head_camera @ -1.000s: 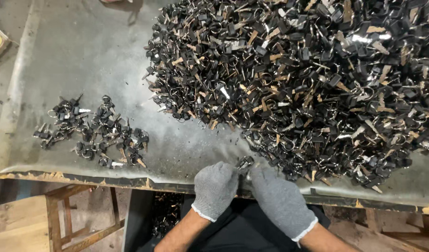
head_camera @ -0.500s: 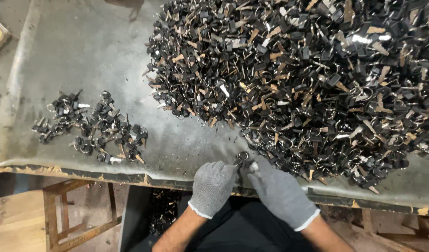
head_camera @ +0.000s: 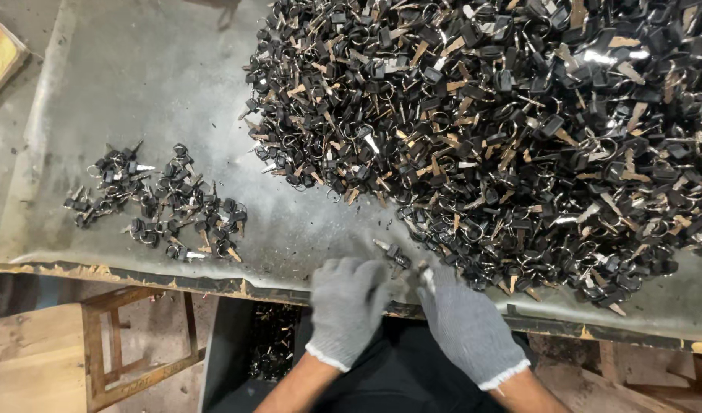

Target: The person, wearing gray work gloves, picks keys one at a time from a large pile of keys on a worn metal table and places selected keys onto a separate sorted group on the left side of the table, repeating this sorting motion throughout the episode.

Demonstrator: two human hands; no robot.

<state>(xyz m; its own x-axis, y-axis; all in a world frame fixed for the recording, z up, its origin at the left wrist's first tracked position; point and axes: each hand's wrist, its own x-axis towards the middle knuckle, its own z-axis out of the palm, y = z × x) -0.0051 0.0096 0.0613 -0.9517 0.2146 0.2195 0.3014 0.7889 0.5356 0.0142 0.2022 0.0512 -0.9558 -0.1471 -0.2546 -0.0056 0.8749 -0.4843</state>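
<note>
Workshop bench seen from above: a grey metal sheet [head_camera: 137, 92] with a worn, rusted front edge covers the work surface, and a wooden stool frame [head_camera: 129, 336] stands on the floor below at the left. A large heap of black-headed keys on rings [head_camera: 504, 130] fills the upper right of the sheet and spreads almost to its front edge. A small group of keys [head_camera: 163, 206] lies well apart at the left, spread thin in a single layer. Between heap and group the sheet shows only dust and scuffs.

The 2 hands wear grey knit gloves and meet at the front edge, just beside the near fringe of the heap. The left hand [head_camera: 351, 306] is curled, fingers closed narrowly around a key piece [head_camera: 393, 252] whose metal tip and black head project beyond the fingertips. The right hand [head_camera: 465, 329] is likewise closed, pinching a small pale part beside that key; what exactly it grips cannot be told. A dark bin [head_camera: 270, 344] under the bench edge, between the arms and the stool, holds more small pieces.

Judged by quantity, the small group is a slight fraction of the heap, so the handling appears to be at an early stage, with nearly all keys still in the heap.
</note>
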